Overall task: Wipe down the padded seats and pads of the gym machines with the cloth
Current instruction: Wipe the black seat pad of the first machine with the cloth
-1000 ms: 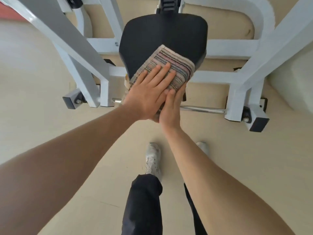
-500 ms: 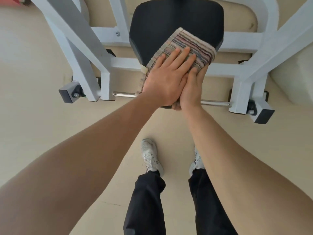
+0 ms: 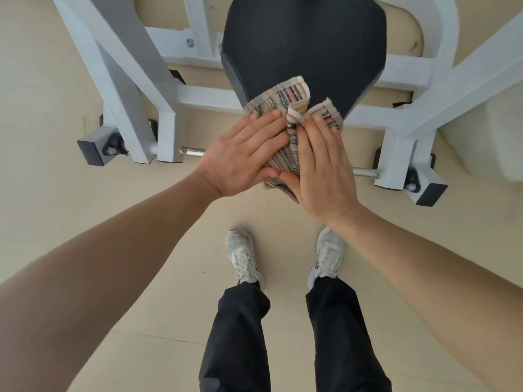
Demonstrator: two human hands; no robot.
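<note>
A black padded seat point(image 3: 304, 43) of a white-framed gym machine fills the top centre. A striped multicoloured cloth point(image 3: 283, 99) lies bunched over the seat's near, narrow end. My left hand point(image 3: 240, 157) presses flat on the cloth's left part, fingers spread. Beside it, my right hand point(image 3: 322, 165) lies flat on the cloth's right part. The cloth has a raised fold between the two hands and hangs down below the seat's front edge. The hands hide the seat's tip.
The white steel frame point(image 3: 133, 80) runs diagonally on both sides of the seat, with black-capped feet point(image 3: 93, 149) and a chrome bar point(image 3: 192, 151) low across the front. My white shoes point(image 3: 243, 256) stand on the beige floor just before the machine.
Both hands slid the cloth toward me to the seat's near end. The right hand came out from under the left and now lies beside it; the cloth has bunched up.
</note>
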